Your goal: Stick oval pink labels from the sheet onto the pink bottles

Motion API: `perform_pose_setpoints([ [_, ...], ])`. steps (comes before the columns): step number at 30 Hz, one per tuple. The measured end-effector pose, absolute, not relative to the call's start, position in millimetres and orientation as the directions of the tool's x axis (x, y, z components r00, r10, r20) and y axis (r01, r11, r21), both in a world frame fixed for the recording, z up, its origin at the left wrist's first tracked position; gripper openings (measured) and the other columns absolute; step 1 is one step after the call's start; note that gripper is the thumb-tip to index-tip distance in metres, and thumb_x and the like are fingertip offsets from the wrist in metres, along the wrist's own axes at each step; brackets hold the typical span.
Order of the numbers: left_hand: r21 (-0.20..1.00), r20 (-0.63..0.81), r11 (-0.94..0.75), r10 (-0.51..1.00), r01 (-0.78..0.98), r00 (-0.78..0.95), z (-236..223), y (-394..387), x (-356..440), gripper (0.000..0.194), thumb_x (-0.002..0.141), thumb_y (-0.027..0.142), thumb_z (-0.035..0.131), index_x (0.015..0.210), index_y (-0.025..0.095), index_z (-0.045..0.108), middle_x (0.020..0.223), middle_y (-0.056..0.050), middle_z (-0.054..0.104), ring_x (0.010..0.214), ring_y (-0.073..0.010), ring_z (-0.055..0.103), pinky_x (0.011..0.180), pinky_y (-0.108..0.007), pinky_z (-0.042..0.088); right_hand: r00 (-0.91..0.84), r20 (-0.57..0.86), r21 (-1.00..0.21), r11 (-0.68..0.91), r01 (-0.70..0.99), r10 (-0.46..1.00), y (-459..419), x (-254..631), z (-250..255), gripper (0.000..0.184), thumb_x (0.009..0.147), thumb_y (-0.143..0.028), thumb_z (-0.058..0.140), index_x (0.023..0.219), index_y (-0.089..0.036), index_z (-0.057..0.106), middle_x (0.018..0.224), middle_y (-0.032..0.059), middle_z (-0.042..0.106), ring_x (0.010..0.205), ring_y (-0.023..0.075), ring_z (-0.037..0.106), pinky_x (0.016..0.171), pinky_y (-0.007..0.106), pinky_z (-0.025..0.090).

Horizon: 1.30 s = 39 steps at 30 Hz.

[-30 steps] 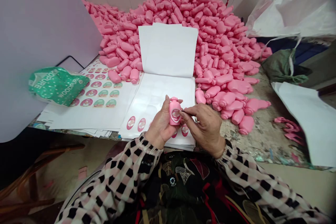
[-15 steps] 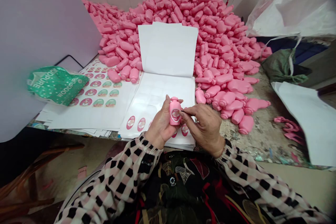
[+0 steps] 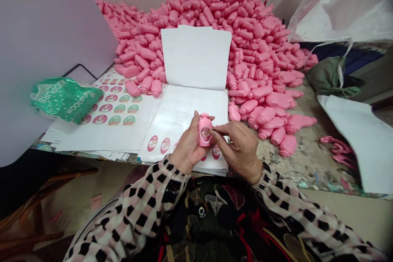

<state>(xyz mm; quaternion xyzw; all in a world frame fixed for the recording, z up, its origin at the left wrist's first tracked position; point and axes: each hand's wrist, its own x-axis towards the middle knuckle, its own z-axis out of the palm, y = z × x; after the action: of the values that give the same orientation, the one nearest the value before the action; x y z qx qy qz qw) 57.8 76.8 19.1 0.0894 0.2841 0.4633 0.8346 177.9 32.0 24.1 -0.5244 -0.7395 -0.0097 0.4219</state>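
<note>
My left hand (image 3: 189, 147) is closed around a small pink bottle (image 3: 204, 123), held upright with its front turned to me. An oval pink-and-white sticker (image 3: 205, 135) lies against the bottle's front. From the right, my right hand (image 3: 241, 147) pinches a thin dark tool (image 3: 216, 131), its tip at the sticker's right side; most of it is hidden by the fingers. Below both hands is a sticker sheet (image 3: 181, 106) with a row of oval pink stickers along its near edge, partly covered by my hands.
A large heap of pink bottles (image 3: 211, 8) fills the back of the table. White backing paper (image 3: 196, 57) leans against it. To the left are printed sticker sheets (image 3: 104, 135) and a green wipes pack (image 3: 66, 100). Pink scraps (image 3: 337, 149) and white sheets (image 3: 359, 139) lie at right.
</note>
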Motion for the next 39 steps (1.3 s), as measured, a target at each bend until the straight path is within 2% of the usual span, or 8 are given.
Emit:
perform_pose_setpoints([
  [9, 0.485, -0.346, 0.548, 0.836, -0.682, 0.425, 17.9, 75.7, 57.8, 0.038, 0.086, 0.053, 0.047, 0.082, 0.017, 0.058, 0.070, 0.000, 0.056, 0.055, -0.0093, 0.055, 0.054, -0.022, 0.049, -0.050, 0.587, -0.493, 0.406, 0.770, 0.808, 32.2, 177.2, 24.8, 0.011, 0.085, -0.030, 0.059, 0.085, -0.021, 0.065, 0.072, 0.0016, 0.063, 0.067, 0.0138, 0.055, 0.063, 0.029, 0.040],
  [20, 0.555, -0.336, 0.539, 0.842, -0.633, 0.422, 19.5, 72.5, 60.4, 0.046, 0.085, 0.058, 0.043, 0.087, 0.016, 0.060, 0.074, -0.003, 0.056, 0.053, -0.0085, 0.051, 0.047, -0.020, 0.043, 0.029, 0.507, -0.610, 0.336, 0.718, 0.861, 34.2, 177.2, 24.5, 0.014, 0.085, -0.034, 0.059, 0.082, -0.021, 0.065, 0.075, 0.0008, 0.065, 0.068, 0.0127, 0.057, 0.064, 0.028, 0.042],
  [27, 0.601, -0.304, 0.500, 0.865, -0.624, 0.400, 17.9, 70.5, 60.6, 0.046, 0.083, 0.060, 0.047, 0.089, 0.016, 0.061, 0.073, -0.002, 0.056, 0.058, -0.0104, 0.056, 0.046, -0.020, 0.043, 0.104, 0.429, -0.730, 0.277, 0.625, 0.897, 34.4, 176.1, 24.0, 0.014, 0.083, -0.034, 0.061, 0.080, -0.021, 0.066, 0.076, 0.0003, 0.066, 0.068, 0.0125, 0.058, 0.062, 0.026, 0.044],
  [33, 0.603, -0.278, 0.474, 0.879, -0.642, 0.388, 16.0, 69.4, 60.3, 0.044, 0.081, 0.058, 0.051, 0.088, 0.017, 0.062, 0.069, 0.001, 0.055, 0.052, -0.0077, 0.053, 0.049, -0.020, 0.046, 0.176, 0.323, -0.835, 0.193, 0.515, 0.930, 36.1, 176.4, 20.7, 0.015, 0.080, -0.036, 0.064, 0.080, -0.021, 0.067, 0.073, -0.0003, 0.067, 0.063, 0.0125, 0.060, 0.059, 0.026, 0.046],
  [39, 0.648, -0.254, 0.430, 0.900, -0.628, 0.354, 14.4, 67.8, 61.3, 0.041, 0.081, 0.056, 0.052, 0.090, 0.017, 0.062, 0.073, 0.000, 0.056, 0.055, -0.0074, 0.052, 0.049, -0.019, 0.044, 0.195, 0.243, -0.882, 0.132, 0.452, 0.950, 37.8, 177.5, 20.6, 0.017, 0.077, -0.037, 0.066, 0.076, -0.021, 0.067, 0.070, 0.0001, 0.069, 0.058, 0.0125, 0.061, 0.054, 0.025, 0.046],
])
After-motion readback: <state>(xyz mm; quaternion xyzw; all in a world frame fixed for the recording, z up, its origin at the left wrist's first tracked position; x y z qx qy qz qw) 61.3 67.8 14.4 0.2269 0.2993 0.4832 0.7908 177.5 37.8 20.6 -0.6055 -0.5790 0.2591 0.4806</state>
